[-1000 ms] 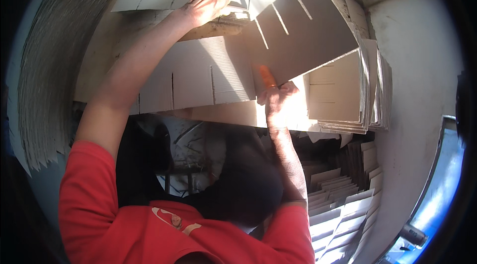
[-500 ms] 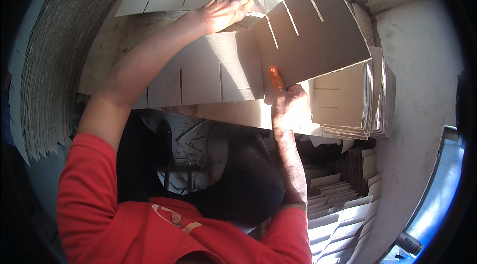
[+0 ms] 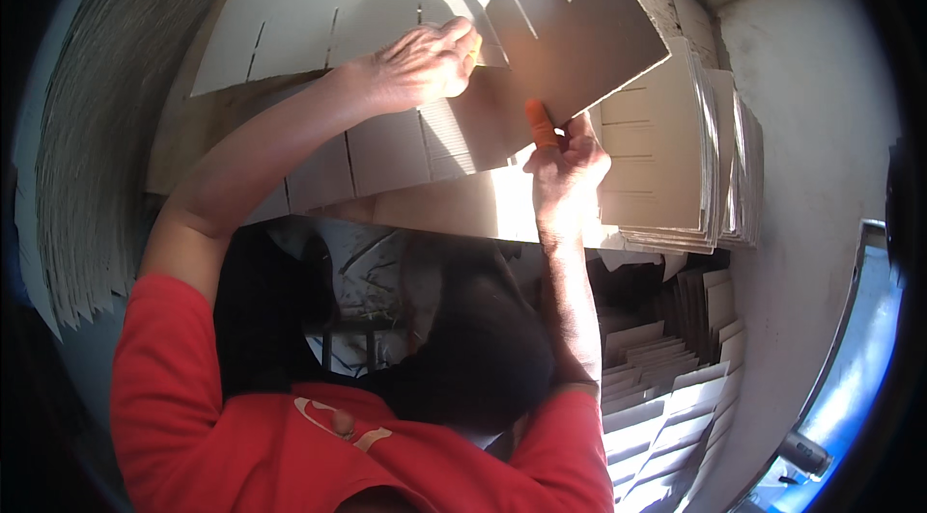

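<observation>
In my right hand (image 3: 570, 161) is a slotted brown cardboard strip (image 3: 594, 35), gripped at its lower edge. An orange cover sits on that thumb. The strip's right part tilts up along a crease, while its left part (image 3: 386, 151) reaches under my left forearm. My left hand (image 3: 430, 61) has its fingers curled closed at the near edge of a pale slotted cardboard sheet (image 3: 299, 26). Something yellow shows at its fingertips, and the exact grip is partly hidden. The sheet overlaps the far side of the brown strip.
A tall stack of cardboard sheets (image 3: 92, 146) rises on the left. Slotted cardboard pieces (image 3: 652, 156) are piled at the table's right, beside a wall (image 3: 797, 108). Below right stand rows of cardboard partitions (image 3: 666, 416). The wooden table edge (image 3: 415, 219) runs above my legs.
My left hand has come nearer and slightly left, and the pale sheet has moved with it, uncovering another sheet behind. The brown strip's raised part has shifted left and away; my right hand moved slightly.
</observation>
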A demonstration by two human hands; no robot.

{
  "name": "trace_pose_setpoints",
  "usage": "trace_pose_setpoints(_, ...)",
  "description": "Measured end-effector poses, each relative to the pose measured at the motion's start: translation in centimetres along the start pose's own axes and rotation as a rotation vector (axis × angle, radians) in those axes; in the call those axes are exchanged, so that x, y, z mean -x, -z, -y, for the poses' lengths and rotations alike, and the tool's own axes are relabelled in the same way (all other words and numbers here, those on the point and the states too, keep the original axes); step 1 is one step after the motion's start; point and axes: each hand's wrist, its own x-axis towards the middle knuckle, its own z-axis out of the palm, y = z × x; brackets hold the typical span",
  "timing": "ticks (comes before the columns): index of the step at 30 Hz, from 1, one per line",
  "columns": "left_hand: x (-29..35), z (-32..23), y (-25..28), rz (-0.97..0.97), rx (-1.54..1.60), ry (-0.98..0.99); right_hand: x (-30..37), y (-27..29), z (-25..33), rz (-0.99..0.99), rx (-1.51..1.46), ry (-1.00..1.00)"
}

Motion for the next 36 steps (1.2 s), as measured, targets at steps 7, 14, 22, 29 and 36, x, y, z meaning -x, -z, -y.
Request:
trace_pose_setpoints(7,0.6,-3.2,1.1,-0.113,-0.043,-0.098,-0.6,-0.5,1.1,0.038,0.016,-0.04)
trace_pose_setpoints(14,2.1,-7.3,2.3,0.027,-0.348,-0.376,0.1,-1.2,1.5,0.023,-0.096,-0.034)
trace_pose_setpoints(22,-0.8,2.8,1.7,-0.269,-0.058,0.194,1.2,-1.3,-1.2,-0.145,-0.208,0.025)
trace_pose_setpoints(29,-1.3,8.6,-3.4,0.303,-0.557,0.274,1.4,-1.3,-1.3,-0.117,-0.209,-0.033)
trace_pose_setpoints(36,-1.6,8.7,-2.5,0.05,-0.445,0.132,1.6,-1.3,-1.3,-0.134,-0.156,-0.06)
